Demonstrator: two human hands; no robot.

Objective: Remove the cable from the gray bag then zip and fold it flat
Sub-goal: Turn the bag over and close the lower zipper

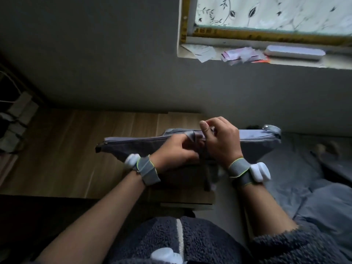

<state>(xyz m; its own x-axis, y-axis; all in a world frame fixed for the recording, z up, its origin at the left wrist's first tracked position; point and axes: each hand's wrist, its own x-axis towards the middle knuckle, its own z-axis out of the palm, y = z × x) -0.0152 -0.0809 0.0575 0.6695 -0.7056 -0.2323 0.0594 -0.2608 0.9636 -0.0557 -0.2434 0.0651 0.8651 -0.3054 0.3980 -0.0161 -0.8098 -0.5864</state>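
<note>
From the head camera, we see the gray bag standing on edge over the wooden surface, its zipper line on top. Its long axis runs from about nine o'clock to three o'clock across the view. Both our hands meet at the middle of that top edge. Our left hand is closed on the bag's fabric just below the zipper, steadying it. Our right hand sits touching it at the three o'clock side, thumb and forefinger pinched together at the zipper line, apparently on the pull, though the pull itself is hidden under the fingers.

The stretch toward nine o'clock looks closed; whether the stretch toward three o'clock is closed we cannot tell. The cable is nowhere visible, so we judge it already out, or hidden.

We judge the zipping step in hand. The coming pull must follow the long axis, and the right hand is nearer the three o'clock end.
</note>
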